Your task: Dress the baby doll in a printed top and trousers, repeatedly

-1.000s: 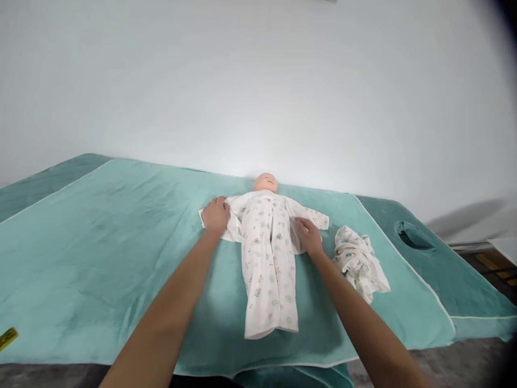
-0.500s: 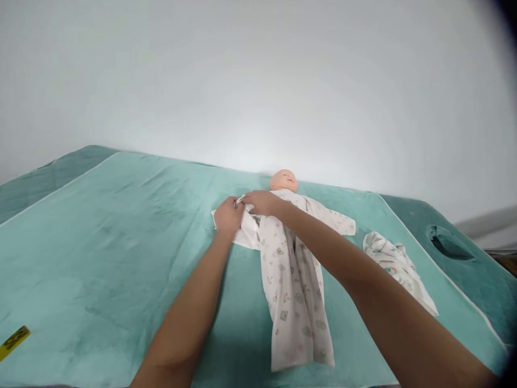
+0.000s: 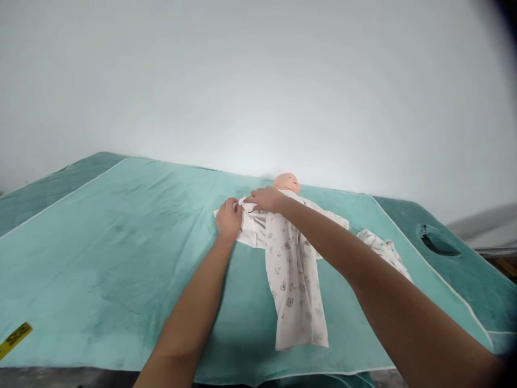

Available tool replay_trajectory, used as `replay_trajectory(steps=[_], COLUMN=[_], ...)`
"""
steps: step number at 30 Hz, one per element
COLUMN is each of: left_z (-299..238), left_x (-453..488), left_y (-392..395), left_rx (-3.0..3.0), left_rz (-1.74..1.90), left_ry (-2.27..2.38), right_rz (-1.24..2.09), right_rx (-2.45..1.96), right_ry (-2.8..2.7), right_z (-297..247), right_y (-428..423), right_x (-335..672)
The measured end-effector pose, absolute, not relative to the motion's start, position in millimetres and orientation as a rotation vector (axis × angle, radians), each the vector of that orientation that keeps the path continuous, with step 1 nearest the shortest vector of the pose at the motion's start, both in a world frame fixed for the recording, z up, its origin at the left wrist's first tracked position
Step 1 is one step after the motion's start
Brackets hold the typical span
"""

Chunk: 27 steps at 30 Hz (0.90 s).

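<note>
A baby doll [image 3: 287, 182] lies on its back on a teal towel [image 3: 121, 237], dressed in a white patterned sleepsuit [image 3: 294, 269]. My left hand [image 3: 229, 218] is closed on the sleepsuit's left sleeve, near the doll's shoulder. My right hand [image 3: 264, 199] reaches across the doll's chest and pinches the same sleeve's cloth right beside my left hand. The doll's arm on that side is hidden under the cloth and my hands.
A crumpled white patterned cloth [image 3: 383, 250] lies on the towel to the doll's right. Further right, the darker teal table cover has a face hole [image 3: 438, 241]. A yellow tag [image 3: 14, 337] lies at the towel's near left edge. A white wall stands behind.
My right hand left the doll's right side and crossed over to the left sleeve beside my left hand. The view shifted a little; my left hand stayed on the sleeve.
</note>
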<state>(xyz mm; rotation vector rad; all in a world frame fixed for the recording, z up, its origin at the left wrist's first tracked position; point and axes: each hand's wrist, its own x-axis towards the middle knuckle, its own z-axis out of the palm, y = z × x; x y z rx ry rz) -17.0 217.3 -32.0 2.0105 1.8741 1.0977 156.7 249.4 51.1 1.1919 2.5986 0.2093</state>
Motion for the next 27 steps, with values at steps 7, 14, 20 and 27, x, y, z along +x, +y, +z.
replay_trajectory(steps=[7,14,20,27], left_z=[-33.8,-30.9,-29.9,-34.4], left_x=[-24.1,-23.1,-26.9,-30.5], left_y=[207.4,200.8,197.0,188.6], left_rx=[2.094,2.382,2.458,2.417], left_rz=[0.818,0.787,0.736,0.779], left_ry=[1.957,1.796,1.717,1.777], right_rz=[0.273,0.175,0.093,-0.105], right_rx=[1.309,1.335,1.372,1.76], right_ry=[2.537,2.521,2.675,2.921], right_z=[78.6,86.9,51.2,32.7], right_y=[233.6,217.1,226.2,213.8], right_x=[179.0,162.0,157.2,216.5])
